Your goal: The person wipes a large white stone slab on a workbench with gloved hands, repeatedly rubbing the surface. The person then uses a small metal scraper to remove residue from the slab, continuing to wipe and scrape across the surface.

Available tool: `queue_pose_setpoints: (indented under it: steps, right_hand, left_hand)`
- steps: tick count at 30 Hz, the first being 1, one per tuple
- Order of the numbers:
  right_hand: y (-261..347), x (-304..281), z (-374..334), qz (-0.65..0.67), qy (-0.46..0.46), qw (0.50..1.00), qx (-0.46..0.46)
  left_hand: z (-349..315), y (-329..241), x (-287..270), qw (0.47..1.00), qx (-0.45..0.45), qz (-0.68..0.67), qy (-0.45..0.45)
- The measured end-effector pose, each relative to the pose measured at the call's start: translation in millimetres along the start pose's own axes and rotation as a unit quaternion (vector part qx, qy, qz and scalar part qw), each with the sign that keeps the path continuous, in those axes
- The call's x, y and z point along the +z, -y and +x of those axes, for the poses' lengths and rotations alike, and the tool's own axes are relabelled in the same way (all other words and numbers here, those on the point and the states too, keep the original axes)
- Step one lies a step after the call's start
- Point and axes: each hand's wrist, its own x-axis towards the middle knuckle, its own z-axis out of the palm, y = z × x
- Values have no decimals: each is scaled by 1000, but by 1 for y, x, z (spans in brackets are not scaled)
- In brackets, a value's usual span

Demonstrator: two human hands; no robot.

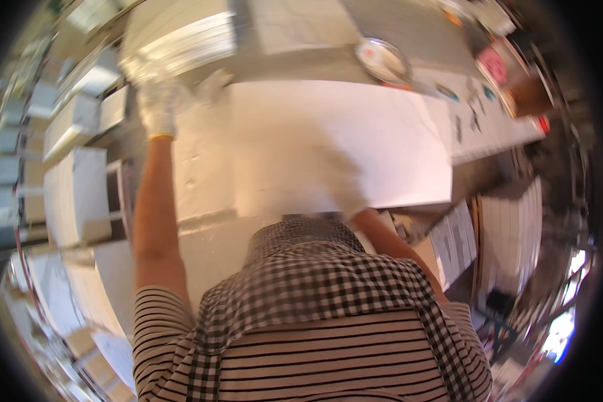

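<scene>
A white, glossy rectangular panel (395, 141) lies flat in front of me. My right hand (345, 181), in a pale glove, is over its near edge, smeared by motion; its fingers cannot be made out. A beige blur spreads across the panel's left part. My left hand (157, 104), in a white glove with a yellow cuff edge, reaches forward past the panel's far left corner. Its fingers blur against a bright, layered stack (194, 43), and whether they touch or hold it is unclear. A small pale, blurred lump (214, 84) is beside that hand.
Beyond the panel stands a round tub (382, 60) with whitish contents. Several small dark tools (474, 117) lie on a pale surface to the right, near a pink-and-brown box (516, 80). White slab stacks stand at left (77, 194) and right (509, 228).
</scene>
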Motion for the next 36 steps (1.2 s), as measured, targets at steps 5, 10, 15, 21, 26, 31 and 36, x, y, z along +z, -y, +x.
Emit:
queue_pose_setpoints:
  steps: [5,10,15,21,26,31,36]
  right_hand:
    - [41,47,-14,-233,223,925,-200]
    - [3,-53,-49,-324,23,946,10]
    - [-72,-163,-111,-327,-240,839,363]
    - [-89,-115,-79,-364,-170,846,350]
    - [-39,20,-29,-301,-48,950,67]
    - [-71,-26,-17,-212,-152,964,49]
    - [-145,-185,-61,-336,-306,817,354]
  left_hand:
    - [77,48,29,999,5,33,21]
    - [92,65,43,996,-74,54,14]
    - [92,76,36,993,-92,79,15]
    - [74,65,35,989,-138,-57,16]
    - [-31,-22,87,972,-33,226,-61]
    - [-143,-71,134,907,114,405,24]
    - [-182,-25,129,824,246,504,80]
